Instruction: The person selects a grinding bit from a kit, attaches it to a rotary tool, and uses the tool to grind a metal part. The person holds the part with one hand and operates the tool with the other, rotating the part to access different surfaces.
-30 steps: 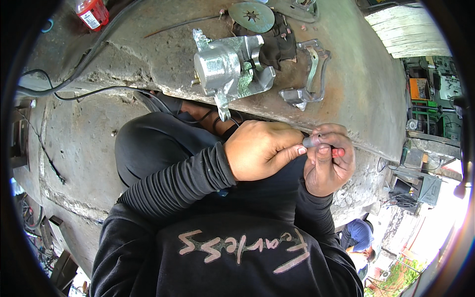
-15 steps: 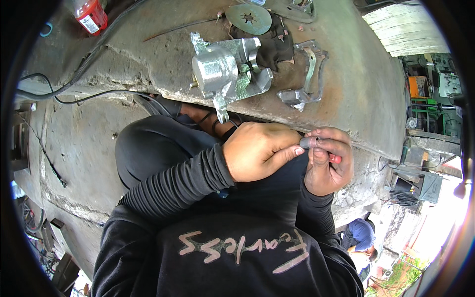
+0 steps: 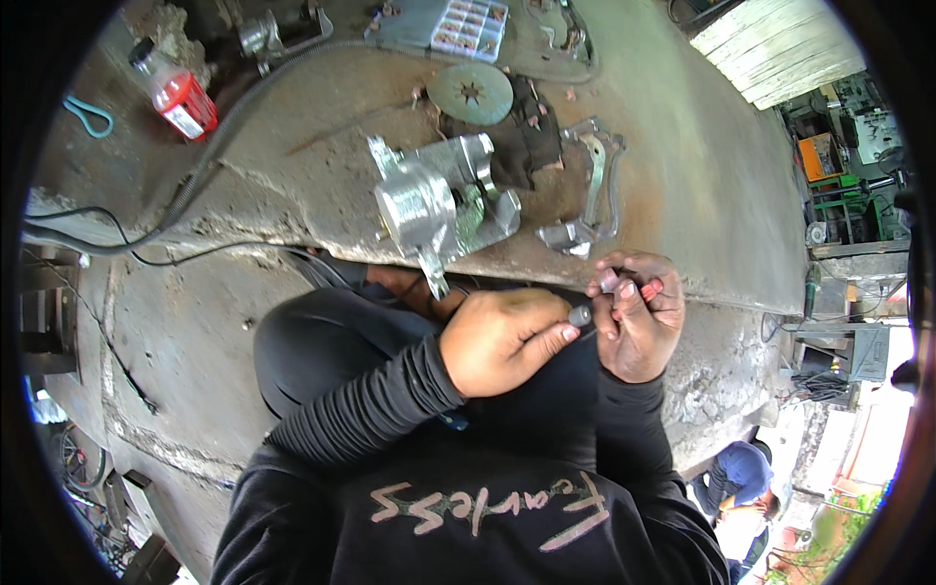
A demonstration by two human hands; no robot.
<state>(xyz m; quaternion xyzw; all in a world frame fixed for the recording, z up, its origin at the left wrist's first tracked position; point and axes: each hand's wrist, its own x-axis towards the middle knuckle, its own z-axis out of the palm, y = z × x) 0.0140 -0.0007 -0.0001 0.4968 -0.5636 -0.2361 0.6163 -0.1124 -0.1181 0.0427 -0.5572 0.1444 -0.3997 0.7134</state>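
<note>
My left hand is closed around a small grey cylindrical piece, whose end shows beside the thumb. Just right of it, my right hand has curled fingers holding a small pink piece and a red piece; their exact shapes are unclear. Both hands are over my dark-clothed lap, near the concrete ledge. On the ledge above them lie a silver brake caliper with a greenish tinge, a metal bracket, a round plate with a star-shaped hole and a dark cloth.
A compartment box of small parts, a red-labelled bottle, a blue loop and hoses are on the ledge. A person in blue is bent over at the lower right. Tools and equipment stand at the far right.
The grey piece in my left hand has come apart from the pink piece in my right fingers. The view has shifted, showing more of the ledge's far side.
</note>
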